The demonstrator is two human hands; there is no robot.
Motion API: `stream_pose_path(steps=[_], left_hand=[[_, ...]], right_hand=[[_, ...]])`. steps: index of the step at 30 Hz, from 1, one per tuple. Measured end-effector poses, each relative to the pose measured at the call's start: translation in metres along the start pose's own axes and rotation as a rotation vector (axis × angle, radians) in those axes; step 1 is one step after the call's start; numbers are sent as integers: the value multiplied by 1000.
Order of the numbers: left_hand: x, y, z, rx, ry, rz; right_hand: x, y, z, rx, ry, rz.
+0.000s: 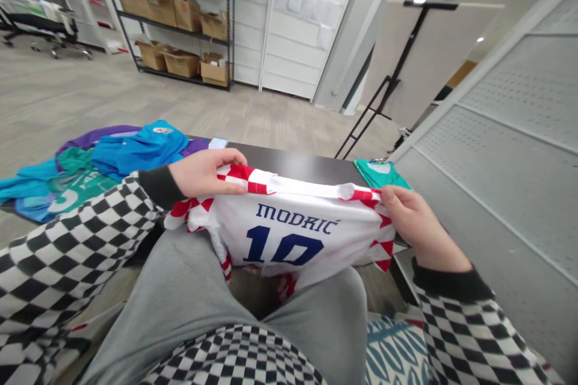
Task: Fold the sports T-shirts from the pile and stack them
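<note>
A white jersey [289, 228] with red checks and dark blue "MODRIĆ 10" lettering is stretched over my lap, its collar edge at the top. My left hand [208, 172] grips the jersey's left shoulder, thumb above and fingers partly hidden by the cloth. At the other shoulder, my right hand [415, 222] pinches the red-checked edge between thumb and fingers. The sleeves and lower part hang loosely down between my knees.
Blue, green and purple shirts [139, 150] lie heaped at the left of the dark table [298, 163]. A folded teal shirt [383, 174] lies at its right end, beside a grey perforated panel [506, 132]. Shelves with cardboard boxes [158, 9] stand behind.
</note>
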State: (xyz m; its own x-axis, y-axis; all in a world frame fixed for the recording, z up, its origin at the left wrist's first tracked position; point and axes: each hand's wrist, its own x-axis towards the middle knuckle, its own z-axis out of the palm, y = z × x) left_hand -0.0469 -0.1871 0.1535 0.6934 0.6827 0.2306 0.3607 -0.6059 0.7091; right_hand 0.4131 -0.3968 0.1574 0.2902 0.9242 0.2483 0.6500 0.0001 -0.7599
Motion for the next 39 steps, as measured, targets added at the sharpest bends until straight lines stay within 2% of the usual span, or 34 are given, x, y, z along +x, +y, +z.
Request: stream_pose_path(steps=[5, 7, 9, 12, 15, 19, 22, 26, 29, 32, 35, 39], left_hand=[[7, -21, 11, 106, -103, 77], [10, -26, 13, 148, -161, 95], [15, -27, 13, 127, -168, 84], [25, -28, 14, 8, -128, -8], [37, -32, 18, -111, -28, -110], [61, -45, 31, -192, 125, -193], [85, -58, 42, -148, 160, -234], [124, -80, 59, 35, 150, -287], [157, -100, 74, 231, 85, -312], [188, -122, 91, 458, -4, -281], [212, -145, 107, 649, -94, -229], [229, -174, 114, 759, -189, -218]], right_hand=[[8, 9, 0, 43, -167, 5], [10, 12, -1, 50, -227, 12], [12, 17, -3, 34, -259, -11], [18, 24, -2, -12, -190, -21], [26, 33, 5, 55, -94, 61], [43, 48, 17, 164, -98, 132], [64, 63, 28, 282, -66, 188], [102, 89, 43, 404, 9, 261], [135, 113, 53, 168, 62, 284], [166, 139, 64, -350, 76, 214], [189, 162, 80, -749, -35, 177], [214, 189, 93, -932, -204, 137]])
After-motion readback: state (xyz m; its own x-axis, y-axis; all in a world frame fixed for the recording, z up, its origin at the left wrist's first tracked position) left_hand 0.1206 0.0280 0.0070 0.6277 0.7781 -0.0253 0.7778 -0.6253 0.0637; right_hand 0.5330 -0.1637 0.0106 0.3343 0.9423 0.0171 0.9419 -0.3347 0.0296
